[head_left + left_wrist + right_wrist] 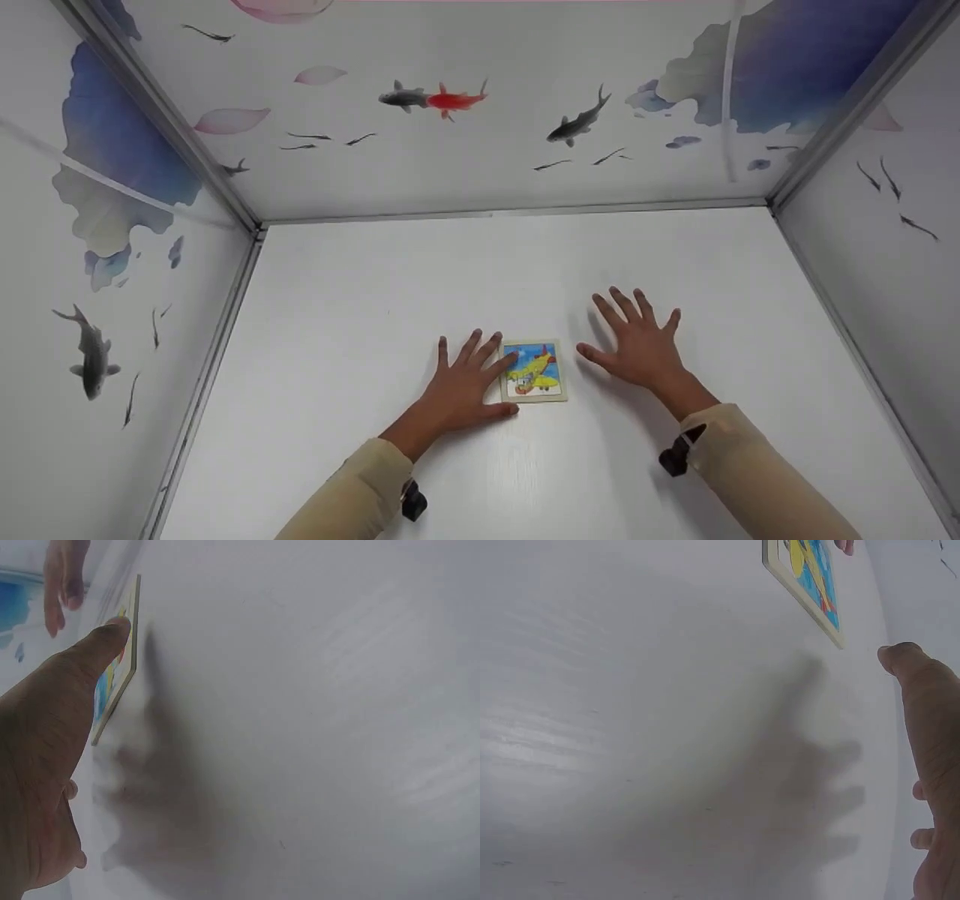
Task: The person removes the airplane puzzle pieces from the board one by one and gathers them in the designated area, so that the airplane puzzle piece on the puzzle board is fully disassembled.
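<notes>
A small square picture puzzle with a pale wooden frame lies flat on the white table. It shows a yellow airplane on a blue background. My left hand is spread at its left side, with the index fingertip over the picture and the thumb near the lower left corner; whether they touch it I cannot tell. To the right of the puzzle, my right hand is spread above the table, apart from it and holding nothing. In the right wrist view, the right thumb points toward the puzzle's near corner without reaching it.
White panels with painted fish and lily pads enclose the table at the back, left and right. Grey metal strips run along the edges. A small black device sits at each wrist.
</notes>
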`<state>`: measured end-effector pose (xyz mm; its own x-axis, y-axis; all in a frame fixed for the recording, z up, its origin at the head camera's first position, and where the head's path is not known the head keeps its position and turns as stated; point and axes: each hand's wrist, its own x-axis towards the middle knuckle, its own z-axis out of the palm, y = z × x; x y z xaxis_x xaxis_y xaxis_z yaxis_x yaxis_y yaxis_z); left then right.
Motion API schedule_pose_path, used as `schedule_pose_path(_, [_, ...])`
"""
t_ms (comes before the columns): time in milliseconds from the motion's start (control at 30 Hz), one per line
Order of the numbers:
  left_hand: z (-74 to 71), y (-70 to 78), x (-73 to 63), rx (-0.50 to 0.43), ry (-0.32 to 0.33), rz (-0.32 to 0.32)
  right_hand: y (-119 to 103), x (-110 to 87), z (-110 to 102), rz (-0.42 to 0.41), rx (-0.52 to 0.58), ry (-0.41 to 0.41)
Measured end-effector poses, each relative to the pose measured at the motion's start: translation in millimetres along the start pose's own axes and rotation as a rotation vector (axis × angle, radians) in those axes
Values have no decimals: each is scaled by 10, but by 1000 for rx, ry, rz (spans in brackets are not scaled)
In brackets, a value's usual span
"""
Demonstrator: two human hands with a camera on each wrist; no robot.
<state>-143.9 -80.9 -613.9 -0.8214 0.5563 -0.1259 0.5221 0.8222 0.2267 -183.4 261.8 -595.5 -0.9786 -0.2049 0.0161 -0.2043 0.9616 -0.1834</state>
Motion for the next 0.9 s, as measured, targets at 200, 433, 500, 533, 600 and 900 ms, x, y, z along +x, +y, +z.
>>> schedule_pose_path(200, [58, 15, 27, 26, -3, 7, -61, -6, 29, -4, 3, -21])
schedule_pose_path(433, [68, 17, 66, 26, -28, -5, -135, -18, 29, -23, 7, -38])
schedule_pose_path(500, [68, 14, 76, 24, -29, -9, -160, -24, 39, -32, 8, -44])
schedule_pose_path(533, [67, 13, 85, 21, -28, -10, -168, -24, 44, -37, 5, -49])
schedule_pose_path(600, [65, 11, 101, 20, -32, -15, -185, -23, 57, -48, 2, -62])
schedule_pose_path(900, [17, 24, 165, 11, -36, -24, -273, -3, 87, -94, -1, -101])
